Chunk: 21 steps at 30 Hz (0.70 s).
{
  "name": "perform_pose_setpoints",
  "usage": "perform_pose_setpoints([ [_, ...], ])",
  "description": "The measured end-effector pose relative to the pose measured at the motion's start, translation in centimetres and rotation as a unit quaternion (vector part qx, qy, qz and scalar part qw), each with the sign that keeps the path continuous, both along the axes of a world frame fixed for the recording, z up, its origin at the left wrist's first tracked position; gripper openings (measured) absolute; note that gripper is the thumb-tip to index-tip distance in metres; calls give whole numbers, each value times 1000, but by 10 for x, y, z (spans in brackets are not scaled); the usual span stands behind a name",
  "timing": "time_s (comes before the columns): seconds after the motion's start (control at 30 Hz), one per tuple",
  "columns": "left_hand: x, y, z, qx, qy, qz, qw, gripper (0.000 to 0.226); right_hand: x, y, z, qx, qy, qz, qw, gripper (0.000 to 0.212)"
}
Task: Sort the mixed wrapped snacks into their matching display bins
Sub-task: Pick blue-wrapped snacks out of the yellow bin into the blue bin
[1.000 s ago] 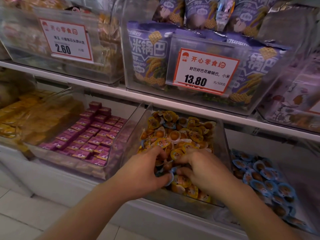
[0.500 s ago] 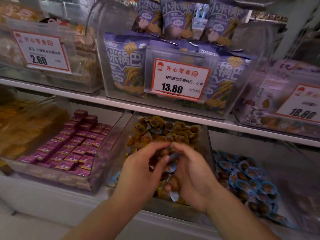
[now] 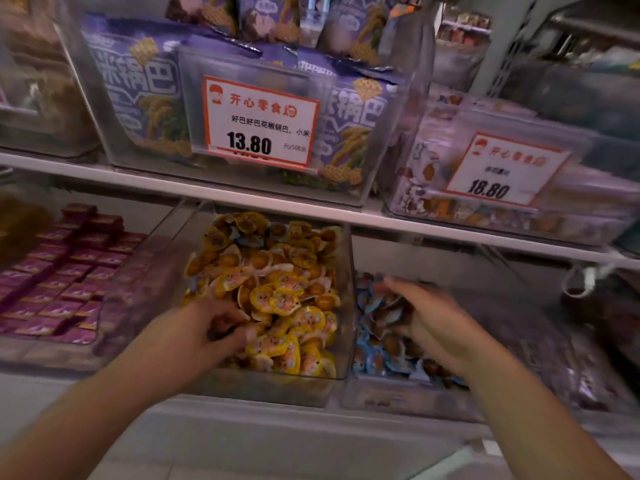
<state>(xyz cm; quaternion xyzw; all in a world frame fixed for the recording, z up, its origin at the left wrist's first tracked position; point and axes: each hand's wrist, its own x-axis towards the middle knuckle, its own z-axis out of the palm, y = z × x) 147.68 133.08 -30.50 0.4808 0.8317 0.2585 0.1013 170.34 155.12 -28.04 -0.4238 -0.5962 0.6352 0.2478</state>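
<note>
Shop shelving holds clear bins. Our left hand [image 3: 194,336] digs curled fingers into yellow snacks [image 3: 277,289] at the middle bin's [image 3: 346,341] front-left corner — our right hand [image 3: 426,320], blurred, fingers bent, grip unclear, hovers over blue snacks [image 3: 377,355] next door.

Two bare hands: left hand [image 3: 194,332], right hand [image 3: 427,317]. Two white red-bordered price cards: 13.80 card [image 3: 259,123], 18.80 card [image 3: 502,169]. Heaped yellow-wrapped round snacks [image 3: 277,271], blue-wrapped round snacks [image 3: 377,344] and purple rectangular packets [image 3: 65,268]: too many to count.
</note>
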Motion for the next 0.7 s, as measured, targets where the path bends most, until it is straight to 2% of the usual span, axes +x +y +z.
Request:
perform_pose_setpoints([
  [0.07, 1, 2, -1, -50, 18, -7, 999, 26, 3, 7, -9, -8, -67, 29, 997, 52],
  [0.13, -4, 4, 1, -66, 3, -11, 998, 26, 1, 16, -10, 64, -85, -15, 994, 43],
  [0.2, -9, 4, -1, -70, -33, -13, 997, 28, -5, 18, -6, 110, -25, -56, 992, 28],
  [0.27, -12, 3, -2, -36, -59, 2, 998, 27, -10, 11, -3, 156, 22, -69, 985, 23],
  [0.37, -13, 0, 3, 93, -66, 51, 992, 23, -19, -9, -2, 275, 42, -62, 958, 27],
  [0.47, -18, -13, 20, 256, -88, 112, 956, 37, -34, -39, 6, 408, 32, -1, 912, 23],
  [0.53, -23, -27, 32, 337, -83, 136, 928, 33, -49, -65, 12, 523, 25, 49, 851, 17],
  [0.6, -26, -42, 35, 362, -61, 143, 919, 22, -68, -86, 13, 603, 19, 119, 788, 19],
  [0.63, -28, -49, 32, 356, -56, 143, 922, 17, -78, -94, 12, 595, 6, 168, 786, 22],
  [0.7, -32, -60, 24, 320, -59, 143, 935, 16, -101, -106, 8, 512, -48, 285, 809, 29],
])
